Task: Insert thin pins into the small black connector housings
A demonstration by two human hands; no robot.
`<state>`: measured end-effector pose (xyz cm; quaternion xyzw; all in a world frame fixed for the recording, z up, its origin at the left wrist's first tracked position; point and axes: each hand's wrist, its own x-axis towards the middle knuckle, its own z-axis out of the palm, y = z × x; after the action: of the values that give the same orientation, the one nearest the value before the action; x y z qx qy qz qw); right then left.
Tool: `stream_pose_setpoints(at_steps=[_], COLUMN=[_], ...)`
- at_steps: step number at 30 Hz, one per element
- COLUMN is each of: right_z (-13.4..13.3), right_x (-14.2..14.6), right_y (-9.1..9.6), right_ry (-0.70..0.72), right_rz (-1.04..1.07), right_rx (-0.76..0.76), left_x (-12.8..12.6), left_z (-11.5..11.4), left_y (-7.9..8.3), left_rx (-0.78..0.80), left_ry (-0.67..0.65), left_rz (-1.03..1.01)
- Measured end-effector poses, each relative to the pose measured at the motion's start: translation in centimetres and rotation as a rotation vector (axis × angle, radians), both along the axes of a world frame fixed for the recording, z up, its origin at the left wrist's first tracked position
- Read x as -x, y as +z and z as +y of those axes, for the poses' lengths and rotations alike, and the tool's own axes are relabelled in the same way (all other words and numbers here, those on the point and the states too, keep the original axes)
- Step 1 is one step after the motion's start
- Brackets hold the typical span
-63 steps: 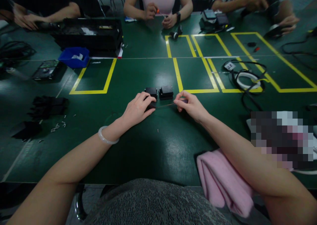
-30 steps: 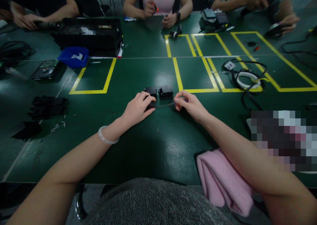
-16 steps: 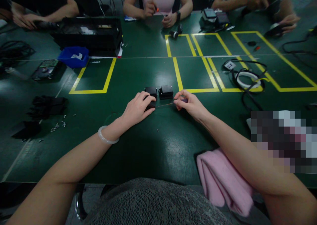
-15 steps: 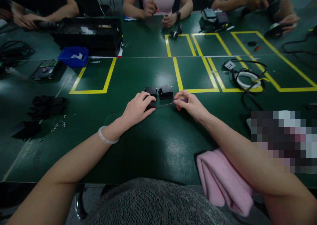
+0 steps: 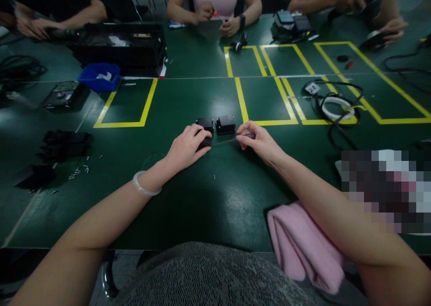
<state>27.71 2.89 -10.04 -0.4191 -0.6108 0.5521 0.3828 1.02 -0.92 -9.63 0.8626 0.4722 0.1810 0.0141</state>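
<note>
My left hand [image 5: 186, 148] lies on the green table [image 5: 208, 198], its fingers closed over a small black part [image 5: 206, 143]. My right hand [image 5: 259, 143] pinches the purple handle of a thin screwdriver [image 5: 232, 139], whose shaft runs left to that black part. Two small black boxes [image 5: 217, 125] stand side by side just beyond both hands. A single loose screw [image 5: 214, 177] rests on the table in front of my hands.
A pink cloth [image 5: 303, 247] hangs over the near edge on the right. Black parts [image 5: 63, 145] and several small screws [image 5: 79, 172] lie at the left. A blue bin [image 5: 99, 77], a black case [image 5: 121, 45], coiled cables [image 5: 336, 108] and other people's hands are further back.
Almost nothing has moved. My right hand has shifted very slightly on the screwdriver handle; my left hand stays on the black part.
</note>
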Motion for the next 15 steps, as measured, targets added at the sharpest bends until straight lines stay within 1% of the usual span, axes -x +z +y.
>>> stream_pose_setpoints(at_steps=[5, 10, 15], right_z=[-0.15, -0.13, 0.11], right_x=[0.07, -0.01, -0.03], right_y=[0.08, -0.06, -0.31], right_ry=[0.002, 0.014, 0.034], right_rz=[-0.007, -0.056, -0.004], right_rx=[-0.004, -0.035, -0.024], left_x=[0.01, 0.08, 0.06], left_z=[0.0, 0.07, 0.05], left_y=[-0.07, -0.16, -0.17], left_rx=[-0.004, 0.001, -0.008], left_ry=[0.004, 0.004, -0.002], left_rz=[-0.004, -0.001, 0.003])
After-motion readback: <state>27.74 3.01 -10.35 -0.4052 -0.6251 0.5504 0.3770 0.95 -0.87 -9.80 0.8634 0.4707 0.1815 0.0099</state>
